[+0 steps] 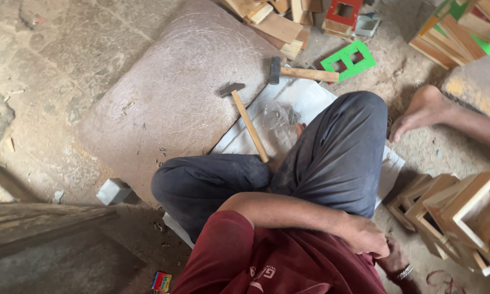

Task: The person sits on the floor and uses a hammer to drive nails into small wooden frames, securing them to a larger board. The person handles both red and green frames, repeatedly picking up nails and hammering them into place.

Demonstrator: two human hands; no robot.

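I sit cross-legged in dark trousers (332, 158) and a red shirt. My left hand (367, 237) reaches across my body to my right side, fingers curled, and I see nothing in it. My right hand (393, 262), with a metal bracelet on the wrist, lies just beneath it and is mostly hidden. Both hands are close to a stack of bare wooden frames (463, 218) on the ground at my right. A hammer with a wooden handle (249, 124) lies in front of my knees, on the edge of a white sheet (305, 100).
A second hammer (302, 72) lies at the sheet's far end, beside a worn stone slab (169, 103). Beyond are wood offcuts (275, 22), a green frame (348, 57) and a red frame (343, 11). Another person's bare foot (422, 109) rests at right. A grey block (113, 190) sits at left.
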